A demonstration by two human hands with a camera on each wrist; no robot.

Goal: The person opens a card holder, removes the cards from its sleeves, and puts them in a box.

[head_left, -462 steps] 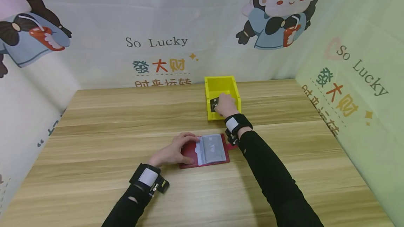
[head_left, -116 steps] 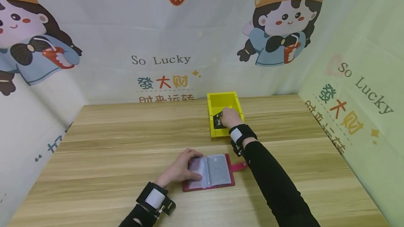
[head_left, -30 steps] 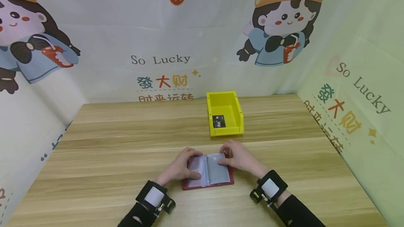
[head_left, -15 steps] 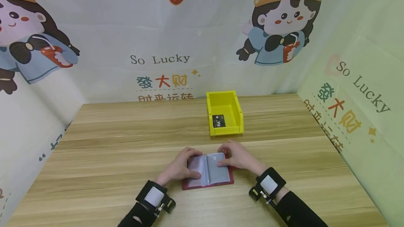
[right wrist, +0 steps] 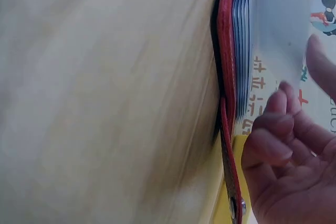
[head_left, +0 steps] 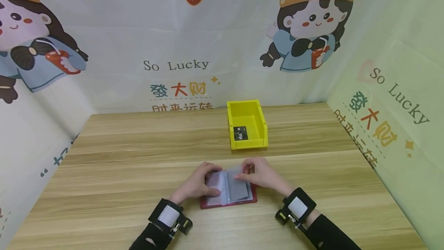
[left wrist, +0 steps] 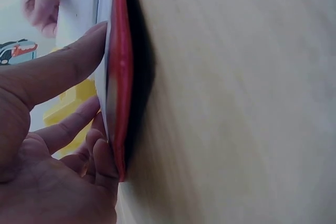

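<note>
A red card holder (head_left: 254, 193) lies spread on the wooden table, its clear plastic sleeves facing up. My left hand (head_left: 198, 183) grips its left side, thumb across the sleeves; in the left wrist view the fingers (left wrist: 105, 156) curl against the red cover's edge. On the other side, my right hand (head_left: 262, 173) pinches a translucent sleeve page (right wrist: 281, 30) between thumb and fingers. That page is raised and bent away from the stack of sleeves (right wrist: 242, 51) below. The strap with a metal snap (right wrist: 231, 166) extends from the cover beside the right hand.
Behind the card holder stands a yellow bin (head_left: 256, 124) with a black "Vip" card (head_left: 240, 133) lying inside. Printed cloth walls (head_left: 236, 41) enclose the back and sides of the wooden table (head_left: 145, 138).
Since the earlier frames, my right hand has left the bin for the holder's right side. In the last half second it has lifted a sleeve page leftward. The left hand stays put.
</note>
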